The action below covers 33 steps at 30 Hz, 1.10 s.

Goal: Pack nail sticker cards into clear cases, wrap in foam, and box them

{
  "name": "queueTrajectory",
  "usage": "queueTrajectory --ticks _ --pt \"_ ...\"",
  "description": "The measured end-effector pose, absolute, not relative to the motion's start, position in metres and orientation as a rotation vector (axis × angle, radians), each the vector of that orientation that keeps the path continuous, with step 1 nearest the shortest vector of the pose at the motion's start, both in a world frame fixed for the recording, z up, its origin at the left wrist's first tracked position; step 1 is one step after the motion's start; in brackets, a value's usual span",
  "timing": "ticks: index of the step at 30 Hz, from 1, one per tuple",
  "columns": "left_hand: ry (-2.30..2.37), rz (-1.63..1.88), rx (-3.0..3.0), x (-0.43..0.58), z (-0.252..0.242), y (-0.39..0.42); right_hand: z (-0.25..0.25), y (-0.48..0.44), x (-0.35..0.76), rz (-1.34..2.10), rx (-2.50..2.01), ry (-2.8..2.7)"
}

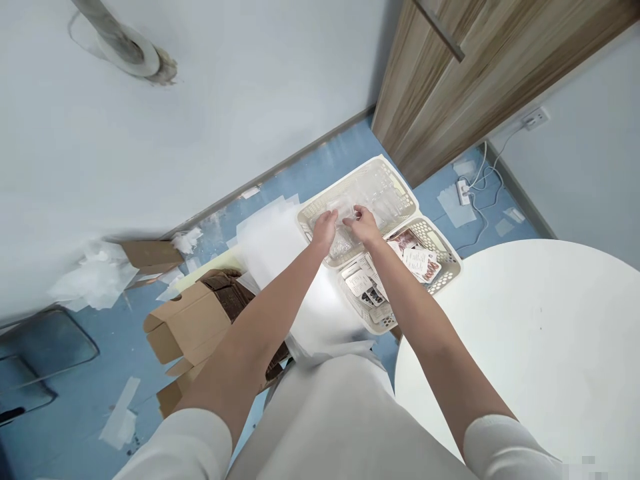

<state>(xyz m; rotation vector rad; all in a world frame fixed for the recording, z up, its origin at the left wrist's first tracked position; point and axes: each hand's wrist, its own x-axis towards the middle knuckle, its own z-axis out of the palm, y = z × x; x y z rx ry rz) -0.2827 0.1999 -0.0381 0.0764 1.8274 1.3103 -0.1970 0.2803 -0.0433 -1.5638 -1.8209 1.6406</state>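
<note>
Over the far cream plastic basket (305,230), my left hand (325,230) and my right hand (363,225) work close together. Between them is a piece of clear plastic packaging (343,211), and the fingers of both hands are closed on it. More see-through packaging (380,193) fills that basket; whether it is bags or thin boxes is hard to make out. A second cream basket (453,263) stands against it, nearer to me. Printed cards (417,261) with pictures and text lie inside, partly hidden by my right forearm.
A white round table (530,320) is on the right. On the left are cardboard boxes (193,320), white sheets (270,233), crumpled plastic (100,273) and a folding chair (50,347). A power strip (464,193) with cables lies near the wooden door (450,80).
</note>
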Motion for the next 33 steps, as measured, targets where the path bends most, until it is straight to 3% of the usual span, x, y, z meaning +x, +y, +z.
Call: queueTrajectory --ticks 4,12,19,26,33 --pt "1.736 1.436 0.043 -0.275 -0.008 0.181 -0.02 0.259 -0.192 1.579 -1.428 -1.6" --pt "1.667 1.678 0.279 -0.24 0.059 0.092 0.065 0.169 -0.133 1.787 -1.166 -1.221" --pt "1.269 1.388 0.525 -0.203 0.088 0.006 0.098 0.057 -0.049 1.76 -1.127 -1.11" --pt "1.173 1.164 0.871 -0.162 0.107 -0.017 0.103 -0.02 0.019 1.692 -1.247 -1.059" --pt "1.203 1.059 0.994 -0.1 0.105 -0.023 0.12 -0.062 0.067 0.994 -1.526 -1.502"
